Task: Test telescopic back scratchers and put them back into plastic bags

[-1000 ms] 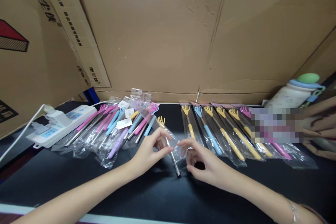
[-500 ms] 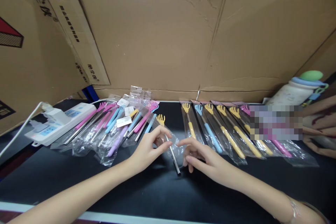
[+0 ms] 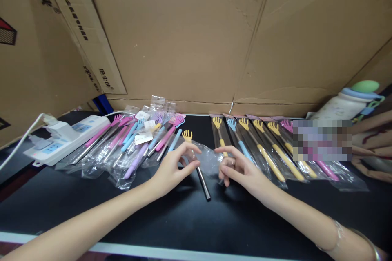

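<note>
A back scratcher [image 3: 196,162] with a yellow claw head and a steel shaft lies on the black table [image 3: 190,220], its head end inside a clear plastic sleeve [image 3: 210,158]. My left hand [image 3: 174,169] pinches the shaft and the sleeve's left edge. My right hand [image 3: 237,169] pinches the sleeve's right side, fingers curled. The shaft's lower end sticks out bare toward me.
A loose heap of bagged pink, blue and purple scratchers [image 3: 137,147] lies to the left. A neat row of bagged scratchers [image 3: 260,151] lies to the right. A white power strip [image 3: 65,138] sits far left, a bottle [image 3: 349,106] far right. Cardboard [image 3: 196,36] walls the back.
Both hands have shifted slightly away from me with the sleeve. The right hand rose and closed tighter on the plastic.
</note>
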`<action>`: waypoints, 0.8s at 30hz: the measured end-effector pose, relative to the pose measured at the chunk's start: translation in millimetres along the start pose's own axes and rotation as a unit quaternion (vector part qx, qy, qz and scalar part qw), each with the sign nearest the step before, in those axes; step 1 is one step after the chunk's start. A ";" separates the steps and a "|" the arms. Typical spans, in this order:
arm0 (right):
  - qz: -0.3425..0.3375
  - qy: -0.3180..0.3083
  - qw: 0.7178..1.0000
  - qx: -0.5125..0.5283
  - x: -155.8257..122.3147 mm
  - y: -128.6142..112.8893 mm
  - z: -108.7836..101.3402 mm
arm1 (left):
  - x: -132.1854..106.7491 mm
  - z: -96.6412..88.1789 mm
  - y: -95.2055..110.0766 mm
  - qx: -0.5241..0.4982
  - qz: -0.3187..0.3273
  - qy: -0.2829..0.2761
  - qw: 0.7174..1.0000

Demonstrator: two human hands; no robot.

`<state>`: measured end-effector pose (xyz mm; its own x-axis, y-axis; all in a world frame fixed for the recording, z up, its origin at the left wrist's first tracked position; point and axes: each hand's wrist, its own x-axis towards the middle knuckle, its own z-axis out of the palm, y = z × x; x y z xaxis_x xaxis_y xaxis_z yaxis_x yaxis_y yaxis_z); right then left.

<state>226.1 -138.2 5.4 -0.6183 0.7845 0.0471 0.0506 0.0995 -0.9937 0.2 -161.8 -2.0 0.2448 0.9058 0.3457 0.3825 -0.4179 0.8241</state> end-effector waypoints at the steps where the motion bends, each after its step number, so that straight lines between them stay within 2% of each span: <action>1: 0.000 -0.002 1.000 0.003 -0.1 0.9 0.1 | 0.1 0.0 -0.5 0.004 -0.002 0.004 1.000; 8: 0.009 -0.009 1.000 0.022 -2.5 -5.5 2.6 | 0.5 -0.5 -0.9 0.014 -0.007 0.009 1.000; 12: -0.009 -0.025 0.999 0.034 -3.3 -10.2 3.4 | -0.1 -1.4 2.1 0.008 -0.011 0.014 1.000; 17: -0.019 -0.022 1.000 0.001 -2.7 -5.5 2.5 | 0.3 -1.9 3.0 -0.004 -0.017 0.009 1.000; 21: -0.011 0.016 0.999 -0.036 -1.1 -4.0 0.3 | 1.6 -2.0 1.8 -0.021 -0.023 -0.026 0.999; 24: -0.006 0.048 0.998 -0.041 -0.1 -6.9 -1.1 | 0.4 -1.7 2.1 -0.037 -0.025 -0.085 0.995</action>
<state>226.7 -138.3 12.3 -0.5408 0.8380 0.0725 0.1102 0.1560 -0.9816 -0.4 -162.2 0.7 0.3759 0.8982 0.2281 0.3329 -0.3606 0.8713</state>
